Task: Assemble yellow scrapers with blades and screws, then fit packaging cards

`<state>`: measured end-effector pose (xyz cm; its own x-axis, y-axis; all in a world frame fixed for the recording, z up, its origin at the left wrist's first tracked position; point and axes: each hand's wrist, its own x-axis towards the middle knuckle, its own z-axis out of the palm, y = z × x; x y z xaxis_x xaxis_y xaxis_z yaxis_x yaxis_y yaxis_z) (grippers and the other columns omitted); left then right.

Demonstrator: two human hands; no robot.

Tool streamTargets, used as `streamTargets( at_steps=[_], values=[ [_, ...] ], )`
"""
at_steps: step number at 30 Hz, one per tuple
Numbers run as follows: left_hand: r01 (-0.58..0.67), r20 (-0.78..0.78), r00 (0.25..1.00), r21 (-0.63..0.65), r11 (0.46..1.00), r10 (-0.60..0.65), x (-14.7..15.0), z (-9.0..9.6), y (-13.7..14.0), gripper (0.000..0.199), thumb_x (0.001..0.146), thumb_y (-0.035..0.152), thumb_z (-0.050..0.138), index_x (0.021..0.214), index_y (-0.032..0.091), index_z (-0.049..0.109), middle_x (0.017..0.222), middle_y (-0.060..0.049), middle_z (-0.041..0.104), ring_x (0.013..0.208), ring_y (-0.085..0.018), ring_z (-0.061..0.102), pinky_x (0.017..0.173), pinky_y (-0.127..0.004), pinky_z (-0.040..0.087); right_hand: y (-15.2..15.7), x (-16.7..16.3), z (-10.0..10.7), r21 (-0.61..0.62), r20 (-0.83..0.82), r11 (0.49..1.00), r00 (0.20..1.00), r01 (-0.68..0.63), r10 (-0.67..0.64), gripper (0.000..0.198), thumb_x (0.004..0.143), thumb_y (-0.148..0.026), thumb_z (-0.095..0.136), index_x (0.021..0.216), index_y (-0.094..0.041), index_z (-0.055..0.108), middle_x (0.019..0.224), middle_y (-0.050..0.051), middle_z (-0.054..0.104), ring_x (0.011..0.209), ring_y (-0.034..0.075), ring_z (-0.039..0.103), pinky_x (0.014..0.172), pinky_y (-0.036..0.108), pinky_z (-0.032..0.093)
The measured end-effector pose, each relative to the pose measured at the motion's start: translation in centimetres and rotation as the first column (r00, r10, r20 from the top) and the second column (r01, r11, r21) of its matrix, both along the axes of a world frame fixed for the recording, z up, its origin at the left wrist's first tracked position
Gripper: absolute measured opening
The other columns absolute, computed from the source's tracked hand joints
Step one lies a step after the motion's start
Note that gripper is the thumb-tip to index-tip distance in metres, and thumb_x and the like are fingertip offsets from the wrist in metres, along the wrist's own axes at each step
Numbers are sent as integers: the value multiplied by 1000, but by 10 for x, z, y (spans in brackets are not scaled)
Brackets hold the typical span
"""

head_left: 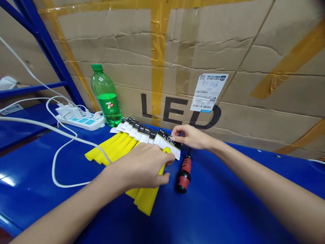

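Observation:
Several yellow, flat, strip-like items [109, 150] with black-and-white header cards lie overlapping in a fan on the blue surface. My left hand [144, 164] is closed over the rightmost yellow item [149, 200], its thumb and index finger on either side of it; the other fingers are mostly hidden. The thumb and fingertips of my right hand [186, 136] pinch the upper right edge of that item's header card [167, 144]. A red and black screwdriver [184, 173] lies just below my right hand, its tip hidden near the card.
A green 7up bottle [106, 98] stands behind the fan of items. Left of it is a white power strip [83, 120] with plugs, and white cables [54, 162] loop across the blue surface [215, 210]. A large taped cardboard box [132, 51] walls off the back; blue metal framing [48, 47] rises at left.

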<state>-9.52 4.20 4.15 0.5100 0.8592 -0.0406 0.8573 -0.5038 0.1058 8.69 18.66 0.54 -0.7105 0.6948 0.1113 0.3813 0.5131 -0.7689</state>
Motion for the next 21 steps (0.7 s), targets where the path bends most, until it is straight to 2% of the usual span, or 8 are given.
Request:
streamTargets(
  at_steps=[3,8,12,14,17,18,19,21],
  values=[
    [-73,-35,997,-20,997,72,8,-8,0,39,85,50,58,110,23,72,86,-14,73,80,-35,67,68,-41,47,-2,-4,-11,11,31,1000,999,20,-20,14,82,-33,68,77,-19,67,77,2,68,69,16,58,68,31,46],
    [-138,-32,990,35,990,140,17,-20,7,31,82,30,53,105,19,72,92,-16,73,83,-36,69,69,-44,50,3,-7,-17,42,29,993,994,107,-109,12,84,-30,65,83,-19,67,79,3,69,66,15,60,63,29,46],
    [-169,5,986,103,980,169,18,-27,16,35,82,30,52,109,20,72,96,-16,73,86,-36,69,69,-43,51,-4,-2,-14,101,5,971,976,215,-217,17,83,-24,65,99,-20,66,99,6,70,69,16,62,67,32,48],
    [-187,14,982,115,976,186,18,-29,19,36,83,31,52,111,20,72,97,-15,73,87,-34,69,71,-42,51,-17,5,-13,194,-29,931,951,308,-309,21,84,-18,61,105,-21,62,111,8,65,77,18,62,75,35,47],
    [-212,37,977,121,970,209,17,-30,23,38,84,31,52,115,21,73,98,-15,73,89,-33,69,74,-42,51,-45,18,-16,485,-56,741,862,464,-504,13,87,-17,54,97,-21,60,101,8,59,79,21,58,73,37,43],
    [-214,48,977,123,969,209,17,-30,24,40,85,31,52,118,22,73,100,-15,73,90,-33,69,76,-42,51,-56,23,-18,505,-37,728,854,464,-519,9,88,-21,55,96,-21,60,95,6,57,73,19,56,69,36,43],
    [-213,58,977,126,969,207,17,-30,25,41,85,31,53,120,22,72,101,-15,73,91,-33,69,78,-42,51,-66,28,-20,495,-3,743,857,450,-516,9,91,-28,56,95,-22,60,90,5,55,68,18,54,66,35,43],
    [-213,63,976,139,967,206,18,-30,27,43,86,32,53,125,23,70,104,-15,73,92,-32,69,80,-42,51,-84,36,-24,438,108,836,903,332,-415,19,94,-40,55,99,-24,62,89,4,54,69,18,56,66,35,44]
  ],
)
